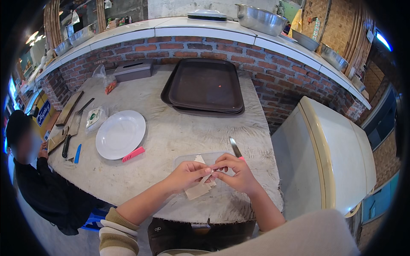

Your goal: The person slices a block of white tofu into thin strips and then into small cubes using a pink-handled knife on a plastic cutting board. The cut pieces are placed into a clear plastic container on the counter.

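Note:
My left hand (191,173) and my right hand (236,174) meet at the fingertips. Between them they pinch a narrow pale strip (206,178), perhaps dough or paper. Below it, several flat pale pieces (197,192) with cut, stepped edges lie on a shallow clear plastic tray or lid (183,157). The fingers and palms hide part of these pieces. Just beyond my right hand lies a small knife (235,147), its blade pointing away from me and its pink handle partly hidden by the hand. A pink blade sheath (133,154) rests against the rim of a white plate (120,134).
Brown serving trays (205,83) are stacked at the table's back. On the left lie a cleaver (74,123), a black-handled knife (66,145), a blue sheath (77,153) and a plastic packet (95,117). A person (38,179) sits there. A white refrigerator (342,156) stands right.

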`<state>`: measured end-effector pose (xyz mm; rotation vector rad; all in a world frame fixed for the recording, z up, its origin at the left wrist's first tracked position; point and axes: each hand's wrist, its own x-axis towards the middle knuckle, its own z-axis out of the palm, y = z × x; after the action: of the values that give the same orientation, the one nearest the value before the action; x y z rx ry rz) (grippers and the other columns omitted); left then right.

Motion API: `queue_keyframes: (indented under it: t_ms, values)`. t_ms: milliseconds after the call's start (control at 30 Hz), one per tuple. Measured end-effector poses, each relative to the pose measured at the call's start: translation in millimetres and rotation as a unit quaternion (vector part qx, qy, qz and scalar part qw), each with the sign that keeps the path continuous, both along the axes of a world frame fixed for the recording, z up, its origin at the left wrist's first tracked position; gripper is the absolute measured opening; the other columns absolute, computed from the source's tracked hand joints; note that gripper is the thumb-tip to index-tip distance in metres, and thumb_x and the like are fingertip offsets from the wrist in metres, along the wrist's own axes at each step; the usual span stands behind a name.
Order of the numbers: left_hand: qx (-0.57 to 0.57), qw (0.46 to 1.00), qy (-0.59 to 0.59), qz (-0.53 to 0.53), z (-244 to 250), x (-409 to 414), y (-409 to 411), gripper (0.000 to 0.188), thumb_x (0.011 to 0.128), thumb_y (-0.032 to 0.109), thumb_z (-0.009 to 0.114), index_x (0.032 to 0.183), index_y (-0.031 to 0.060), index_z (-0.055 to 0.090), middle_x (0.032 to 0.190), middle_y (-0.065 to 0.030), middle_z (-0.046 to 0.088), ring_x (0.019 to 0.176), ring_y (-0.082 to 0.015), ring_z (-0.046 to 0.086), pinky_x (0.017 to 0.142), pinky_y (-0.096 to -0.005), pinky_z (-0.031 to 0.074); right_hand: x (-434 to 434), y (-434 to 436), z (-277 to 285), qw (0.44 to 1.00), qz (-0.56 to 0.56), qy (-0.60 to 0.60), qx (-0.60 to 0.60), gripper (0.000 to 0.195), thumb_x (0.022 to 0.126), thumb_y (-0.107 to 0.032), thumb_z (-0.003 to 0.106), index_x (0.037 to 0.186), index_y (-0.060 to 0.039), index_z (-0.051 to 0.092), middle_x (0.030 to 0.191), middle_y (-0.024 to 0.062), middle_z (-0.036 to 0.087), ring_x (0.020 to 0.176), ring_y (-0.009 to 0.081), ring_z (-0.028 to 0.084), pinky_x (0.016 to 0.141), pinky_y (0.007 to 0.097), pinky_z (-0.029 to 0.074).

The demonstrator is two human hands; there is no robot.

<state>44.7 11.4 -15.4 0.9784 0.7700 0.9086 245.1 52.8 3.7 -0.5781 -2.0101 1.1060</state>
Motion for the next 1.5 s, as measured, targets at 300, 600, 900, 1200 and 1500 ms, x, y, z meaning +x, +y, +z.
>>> queue_keyframes:
  t_ms: [300, 600, 900, 1200, 1500]
  values:
    - [0.003, 1.0, 0.025, 0.012, 1, -1, 1, 0.019, 0.087, 0.017, 0.066, 0.094, -0.0009, 0.066, 0.084, -0.0046, 0.067, 0.073, -0.0075, 0.058, 0.067, -0.0208, 0.046, 0, 0, -1, 1.0, 0.007, -0.005, -0.018, 0.011, 0.079, -0.002, 0.067, 0.09, -0.005, 0.066, 0.083, 0.0029, 0.058, 0.075, 0.0112, 0.054, 0.064, 0.0243, 0.039]
    - [0.025, 0.993, 0.092, 0.068, -2, 4, -2, 0.022, 0.083, 0.017, 0.071, 0.093, -0.0022, 0.068, 0.08, -0.0036, 0.067, 0.071, -0.0057, 0.058, 0.065, -0.0193, 0.046, -2, -4, 7, 0.961, -0.049, -0.101, 0.252, 0.019, 0.067, 0.0, 0.069, 0.084, -0.0042, 0.062, 0.081, 0.0067, 0.054, 0.078, 0.0236, 0.053, 0.066, 0.0333, 0.045]
    - [0.078, 0.987, 0.12, 0.079, -7, 6, -4, 0.021, 0.083, 0.016, 0.071, 0.094, -0.0015, 0.068, 0.08, -0.0024, 0.067, 0.07, -0.0035, 0.056, 0.062, -0.0176, 0.043, -4, -6, 7, 0.944, -0.064, -0.096, 0.308, 0.017, 0.065, -0.003, 0.069, 0.08, -0.0073, 0.061, 0.081, 0.0041, 0.055, 0.077, 0.0219, 0.054, 0.063, 0.0329, 0.043]
    - [0.05, 0.988, 0.127, 0.077, -10, 3, -3, 0.018, 0.083, 0.014, 0.07, 0.092, -0.0005, 0.068, 0.079, -0.001, 0.066, 0.068, -0.0031, 0.056, 0.059, -0.0169, 0.043, -2, -4, 5, 0.946, -0.067, -0.11, 0.298, 0.017, 0.064, -0.003, 0.069, 0.078, -0.0076, 0.06, 0.08, 0.0034, 0.054, 0.078, 0.0214, 0.053, 0.063, 0.0334, 0.041]
    - [0.101, 0.966, 0.197, 0.136, -4, 13, -10, 0.016, 0.082, 0.01, 0.069, 0.092, -0.0023, 0.068, 0.077, -0.0016, 0.065, 0.066, -0.0038, 0.057, 0.058, -0.0177, 0.045, -7, -7, -2, 0.876, -0.081, -0.192, 0.435, 0.019, 0.062, -0.004, 0.067, 0.08, -0.0024, 0.061, 0.078, 0.0055, 0.054, 0.075, 0.0225, 0.053, 0.063, 0.0341, 0.042]
